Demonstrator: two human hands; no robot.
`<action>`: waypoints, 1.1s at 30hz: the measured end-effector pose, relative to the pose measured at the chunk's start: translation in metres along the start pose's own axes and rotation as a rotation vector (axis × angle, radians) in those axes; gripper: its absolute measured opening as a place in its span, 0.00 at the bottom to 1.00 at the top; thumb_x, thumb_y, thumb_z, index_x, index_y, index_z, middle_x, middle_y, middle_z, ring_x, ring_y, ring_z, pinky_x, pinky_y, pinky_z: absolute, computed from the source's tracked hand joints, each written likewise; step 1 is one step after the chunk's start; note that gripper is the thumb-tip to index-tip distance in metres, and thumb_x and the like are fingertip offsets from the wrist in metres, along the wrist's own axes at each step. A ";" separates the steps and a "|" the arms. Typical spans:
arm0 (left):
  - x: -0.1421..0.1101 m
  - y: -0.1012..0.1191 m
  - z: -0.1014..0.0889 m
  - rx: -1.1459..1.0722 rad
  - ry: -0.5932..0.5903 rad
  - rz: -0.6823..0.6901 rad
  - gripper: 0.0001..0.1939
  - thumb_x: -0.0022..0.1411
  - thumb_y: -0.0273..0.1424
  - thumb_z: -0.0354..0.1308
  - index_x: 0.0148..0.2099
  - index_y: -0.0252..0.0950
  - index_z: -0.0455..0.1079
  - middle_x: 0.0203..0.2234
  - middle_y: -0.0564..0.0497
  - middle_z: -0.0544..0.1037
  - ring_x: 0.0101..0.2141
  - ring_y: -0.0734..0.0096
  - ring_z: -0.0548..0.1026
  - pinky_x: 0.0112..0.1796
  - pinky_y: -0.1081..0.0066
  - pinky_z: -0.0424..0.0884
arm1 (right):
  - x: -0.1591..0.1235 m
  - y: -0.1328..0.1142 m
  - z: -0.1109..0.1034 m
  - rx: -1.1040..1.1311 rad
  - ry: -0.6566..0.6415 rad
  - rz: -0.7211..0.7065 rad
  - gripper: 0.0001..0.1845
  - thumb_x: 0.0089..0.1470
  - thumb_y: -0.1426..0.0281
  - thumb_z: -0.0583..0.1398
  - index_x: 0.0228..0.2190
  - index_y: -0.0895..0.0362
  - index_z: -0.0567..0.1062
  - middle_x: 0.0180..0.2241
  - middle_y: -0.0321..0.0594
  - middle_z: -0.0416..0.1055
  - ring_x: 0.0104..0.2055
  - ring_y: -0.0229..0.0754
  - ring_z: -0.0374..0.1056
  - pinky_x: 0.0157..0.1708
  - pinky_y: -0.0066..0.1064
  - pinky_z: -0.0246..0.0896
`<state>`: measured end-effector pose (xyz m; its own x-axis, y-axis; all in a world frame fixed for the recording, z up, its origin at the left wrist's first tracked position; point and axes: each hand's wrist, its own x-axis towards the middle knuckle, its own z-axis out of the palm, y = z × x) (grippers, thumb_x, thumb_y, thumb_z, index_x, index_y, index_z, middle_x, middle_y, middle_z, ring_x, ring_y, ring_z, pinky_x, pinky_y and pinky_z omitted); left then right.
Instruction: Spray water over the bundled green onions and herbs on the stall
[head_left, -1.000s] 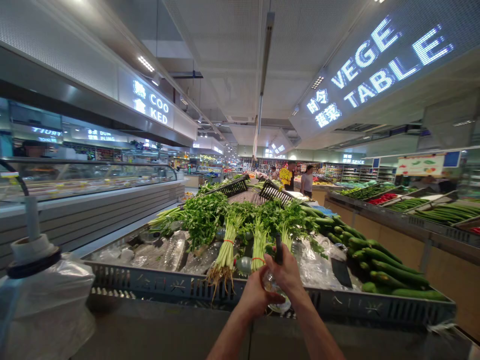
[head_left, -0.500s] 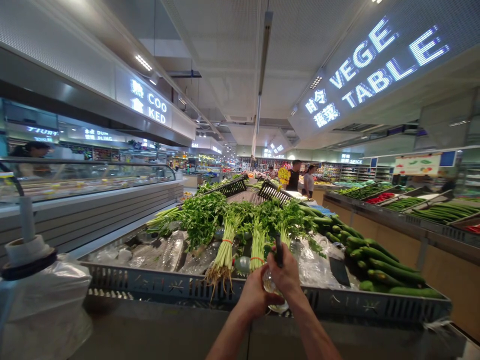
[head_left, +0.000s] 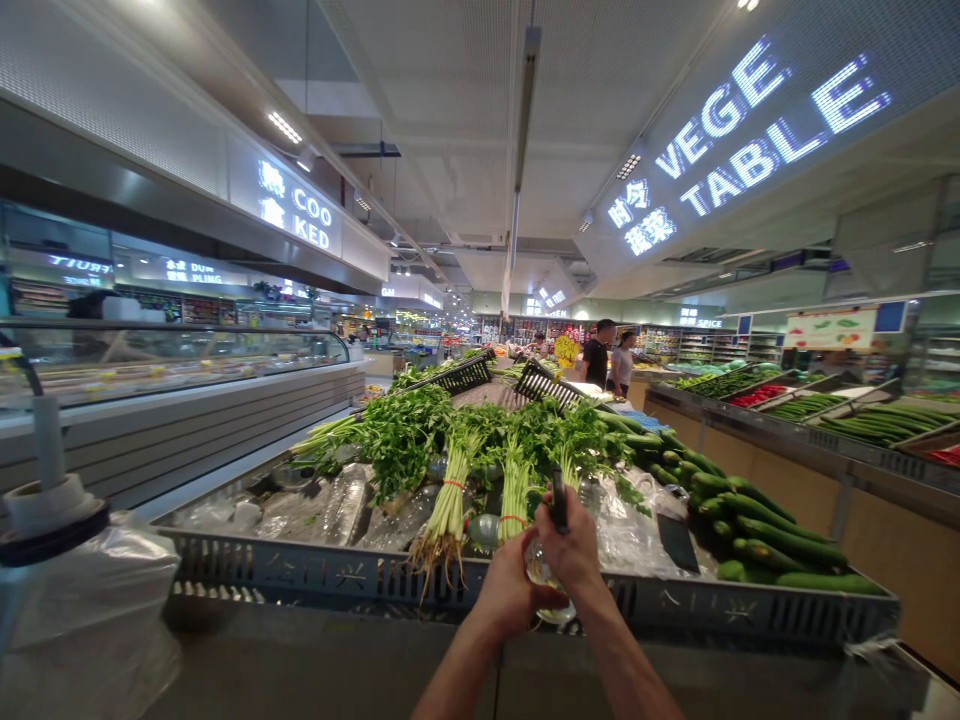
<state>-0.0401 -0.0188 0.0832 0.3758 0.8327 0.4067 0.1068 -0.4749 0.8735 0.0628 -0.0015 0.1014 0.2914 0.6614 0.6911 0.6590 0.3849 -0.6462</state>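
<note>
A clear spray bottle [head_left: 557, 612] with a black spray head is in both my hands, just over the front edge of the vegetable bin. My right hand [head_left: 571, 545] is closed around the top of the bottle, the black nozzle pointing up and away from me. Cupped round the side of its clear body is my left hand [head_left: 504, 592], fingers partly hidden. Just beyond them lies a bunch of celery [head_left: 517, 480] tied with a red band. To its left, another banded bunch [head_left: 450, 500] shows its roots over the bin's rim.
A grey plastic bin edge [head_left: 300, 578] runs across the front. Cucumbers [head_left: 772, 530] are piled at the right, plastic-wrapped bottles [head_left: 349, 505] lie at the left. A plastic bag roll [head_left: 90, 600] stands near left. Two people [head_left: 598, 355] are farther back.
Both hands keep nearly the same hold on the spray bottle. The view has shifted very slightly, and the person behind the far-left counter is no longer visible.
</note>
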 end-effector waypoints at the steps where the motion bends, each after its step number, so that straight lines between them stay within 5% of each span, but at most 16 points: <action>1: 0.000 0.000 0.000 0.004 0.000 -0.003 0.35 0.32 0.22 0.64 0.47 0.37 0.63 0.38 0.52 0.72 0.39 0.65 0.68 0.42 0.71 0.63 | 0.000 0.000 0.000 -0.002 -0.002 -0.001 0.13 0.42 0.65 0.52 0.32 0.57 0.66 0.25 0.37 0.68 0.26 0.37 0.63 0.27 0.28 0.57; 8: 0.000 0.007 0.000 0.029 0.006 0.006 0.30 0.34 0.26 0.64 0.45 0.36 0.64 0.34 0.52 0.73 0.34 0.68 0.69 0.38 0.72 0.64 | 0.002 0.000 -0.002 -0.012 -0.017 0.017 0.16 0.42 0.63 0.52 0.34 0.58 0.66 0.26 0.38 0.68 0.26 0.38 0.63 0.27 0.29 0.57; 21: 0.010 -0.003 0.017 -0.008 -0.018 0.020 0.36 0.31 0.22 0.65 0.48 0.37 0.62 0.40 0.51 0.72 0.39 0.64 0.69 0.41 0.71 0.64 | 0.003 0.010 -0.014 -0.033 0.084 0.029 0.12 0.44 0.62 0.50 0.28 0.57 0.65 0.22 0.37 0.67 0.24 0.37 0.63 0.27 0.28 0.56; 33: 0.021 -0.013 0.029 -0.089 -0.067 0.036 0.36 0.32 0.22 0.65 0.48 0.38 0.62 0.41 0.51 0.71 0.42 0.63 0.68 0.44 0.70 0.63 | 0.007 0.016 -0.025 -0.112 0.067 0.094 0.18 0.42 0.62 0.51 0.35 0.58 0.66 0.29 0.41 0.69 0.28 0.40 0.64 0.28 0.30 0.56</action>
<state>-0.0065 -0.0033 0.0724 0.4390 0.7930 0.4224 0.0114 -0.4750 0.8799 0.0927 -0.0068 0.1047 0.3987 0.6455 0.6514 0.6983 0.2467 -0.6719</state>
